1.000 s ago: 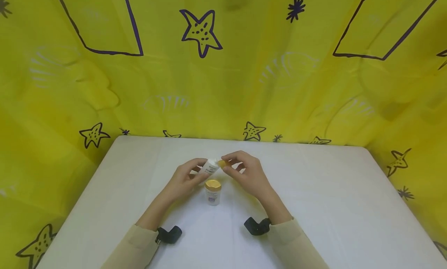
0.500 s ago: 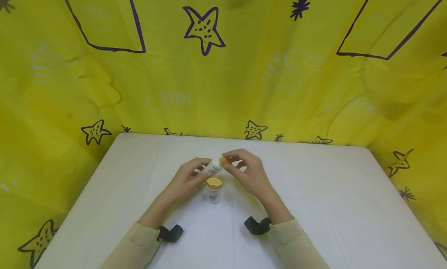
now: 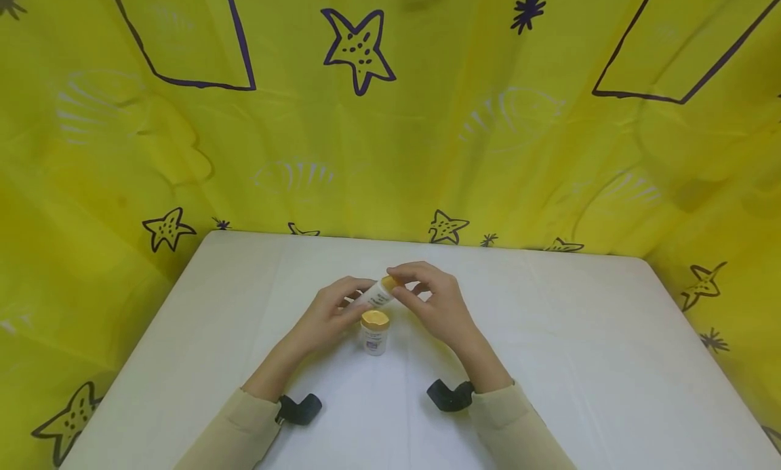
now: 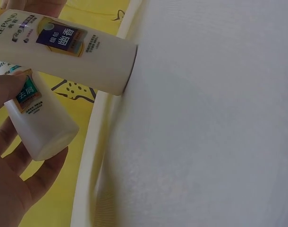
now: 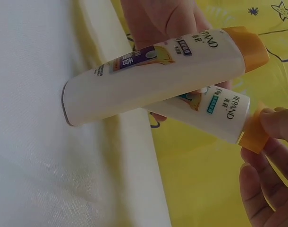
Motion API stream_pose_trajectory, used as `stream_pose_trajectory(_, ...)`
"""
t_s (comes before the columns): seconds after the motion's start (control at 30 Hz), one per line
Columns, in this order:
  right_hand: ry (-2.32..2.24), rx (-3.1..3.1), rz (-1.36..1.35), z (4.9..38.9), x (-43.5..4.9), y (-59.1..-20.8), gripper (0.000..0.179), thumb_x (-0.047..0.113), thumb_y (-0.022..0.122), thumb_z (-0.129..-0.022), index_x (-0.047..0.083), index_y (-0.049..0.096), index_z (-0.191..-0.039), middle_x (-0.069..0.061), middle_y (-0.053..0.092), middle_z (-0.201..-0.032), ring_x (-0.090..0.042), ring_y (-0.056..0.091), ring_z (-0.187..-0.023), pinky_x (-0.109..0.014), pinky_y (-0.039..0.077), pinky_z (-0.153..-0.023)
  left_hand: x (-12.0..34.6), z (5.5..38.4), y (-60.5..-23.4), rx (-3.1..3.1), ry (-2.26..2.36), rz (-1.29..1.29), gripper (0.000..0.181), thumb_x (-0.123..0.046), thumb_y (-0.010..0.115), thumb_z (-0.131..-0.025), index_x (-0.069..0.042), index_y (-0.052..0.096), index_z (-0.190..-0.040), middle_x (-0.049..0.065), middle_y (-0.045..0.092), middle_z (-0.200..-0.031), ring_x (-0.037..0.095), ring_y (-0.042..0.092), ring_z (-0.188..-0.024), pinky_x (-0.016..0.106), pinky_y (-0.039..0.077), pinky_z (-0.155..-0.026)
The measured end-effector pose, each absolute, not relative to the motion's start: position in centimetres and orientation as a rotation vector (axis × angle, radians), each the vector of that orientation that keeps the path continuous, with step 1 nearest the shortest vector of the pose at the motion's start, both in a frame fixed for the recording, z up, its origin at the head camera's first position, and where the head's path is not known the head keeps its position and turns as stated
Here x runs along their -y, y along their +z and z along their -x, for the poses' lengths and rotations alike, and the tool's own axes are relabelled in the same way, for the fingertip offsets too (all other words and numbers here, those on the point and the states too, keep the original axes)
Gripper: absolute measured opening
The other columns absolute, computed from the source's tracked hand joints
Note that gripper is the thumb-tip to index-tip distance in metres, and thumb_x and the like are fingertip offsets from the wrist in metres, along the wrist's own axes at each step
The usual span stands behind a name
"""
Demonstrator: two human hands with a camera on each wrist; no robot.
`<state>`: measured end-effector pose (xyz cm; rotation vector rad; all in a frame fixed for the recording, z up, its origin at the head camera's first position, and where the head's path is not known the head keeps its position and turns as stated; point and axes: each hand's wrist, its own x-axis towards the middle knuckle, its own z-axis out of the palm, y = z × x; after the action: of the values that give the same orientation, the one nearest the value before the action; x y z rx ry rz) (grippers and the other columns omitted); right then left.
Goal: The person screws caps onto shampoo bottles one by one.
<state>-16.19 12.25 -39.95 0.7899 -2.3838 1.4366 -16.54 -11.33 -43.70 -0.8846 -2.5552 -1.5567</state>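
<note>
My left hand [image 3: 329,312] holds a small white shampoo bottle [image 4: 42,120] tilted above the table, thumb on its label and fingers behind. At the bottle's upper end, my right hand [image 3: 434,299] pinches its orange cap [image 5: 253,135] between thumb and fingertips. In the right wrist view the cap meets the bottle's shoulder; how firmly it sits cannot be told. A second white bottle [image 3: 375,342] with a gold-orange cap stands upright on the table, just in front of the held one. In both wrist views it partly covers the held bottle.
A white cloth-covered table [image 3: 549,361] lies under both hands. Behind it hangs a yellow curtain [image 3: 390,138] with starfish drawings. Black wrist cameras [image 3: 450,395] are strapped to both wrists.
A second ago, a pale gap showed between cap and bottle; now they meet. The held bottle has shifted slightly right towards the right hand. The standing bottle stays in place.
</note>
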Motion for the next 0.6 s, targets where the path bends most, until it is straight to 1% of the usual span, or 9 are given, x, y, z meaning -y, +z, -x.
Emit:
stream_pose_trajectory(0.17,1.432,2.424,-0.783,16.06,-12.28,-39.76,0.030,0.013,0.074,-0.091,0.012,0.071,-0.121,0.000,0.071,-0.119,-0.015,0.068,-0.101,-0.028,0.058,-0.074,11.35,16.58,-43.70,2.554,-1.535,0.878,0.033,-0.017,0.065,-0.097,-0.018,0.062,-0.130,-0.001,0.066,-0.118,0.016,0.062,-0.102,0.035,0.054,-0.084)
stream_pose_trajectory(0.33,1.445,2.443,-0.777,15.91,-12.42,-39.56,0.039,0.001,0.073,-0.088,0.013,0.068,-0.125,-0.002,0.070,-0.121,-0.018,0.068,-0.103,-0.029,0.059,-0.078,11.37,16.55,-43.51,2.557,-1.520,0.856,0.033,-0.017,0.067,-0.096,-0.018,0.063,-0.129,-0.001,0.066,-0.117,0.015,0.062,-0.101,0.034,0.054,-0.084)
stream_pose_trajectory(0.43,1.430,2.451,-0.779,15.88,-12.46,-39.46,0.041,-0.005,0.070,-0.086,0.013,0.069,-0.123,-0.002,0.070,-0.120,-0.017,0.069,-0.100,-0.029,0.059,-0.078,11.40,16.49,-43.41,2.552,-1.529,0.850,0.033,-0.016,0.067,-0.096,-0.018,0.063,-0.129,-0.001,0.066,-0.116,0.015,0.061,-0.101,0.033,0.054,-0.084)
stream_pose_trajectory(0.6,1.418,2.441,-0.788,15.96,-12.51,-39.41,0.036,-0.005,0.072,-0.086,0.013,0.071,-0.118,-0.001,0.071,-0.119,-0.016,0.071,-0.093,-0.028,0.059,-0.078,11.42,16.47,-43.44,2.532,-1.536,0.860,0.033,-0.018,0.066,-0.097,-0.017,0.063,-0.130,0.000,0.066,-0.114,0.015,0.061,-0.099,0.032,0.053,-0.083)
